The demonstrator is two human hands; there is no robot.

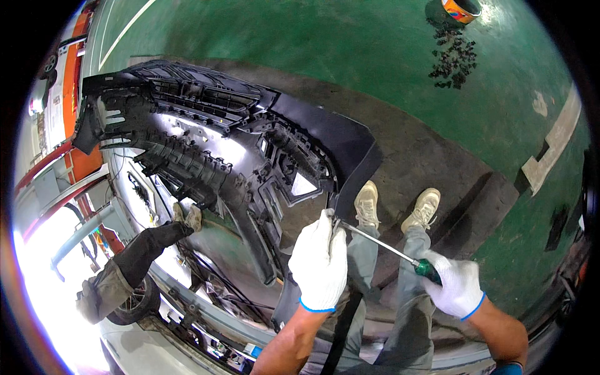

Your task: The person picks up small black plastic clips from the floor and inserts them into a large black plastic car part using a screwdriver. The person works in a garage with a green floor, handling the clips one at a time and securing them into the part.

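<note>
A large black car bumper cover point(350, 134) lies with its inner side up, showing ribs, brackets and a grille section. My left hand point(319, 265), in a white glove with a blue cuff, is closed on the bumper's near right end, fingers pressed together at its edge. My right hand point(455, 284), gloved the same way, is wrapped round the green handle of a long screwdriver point(381, 244). Its metal shaft runs up and left, with the tip at the bumper edge beside my left fingertips. What the tip touches is too small to make out.
A dark mat point(425, 162) lies under the bumper on the green floor point(375, 50). Small black clips point(451, 59) lie scattered near an orange tub point(461, 9). A pale flat strip point(553, 144) is at the right. Another person point(134, 262) stands at the left, near a car wheel point(139, 300).
</note>
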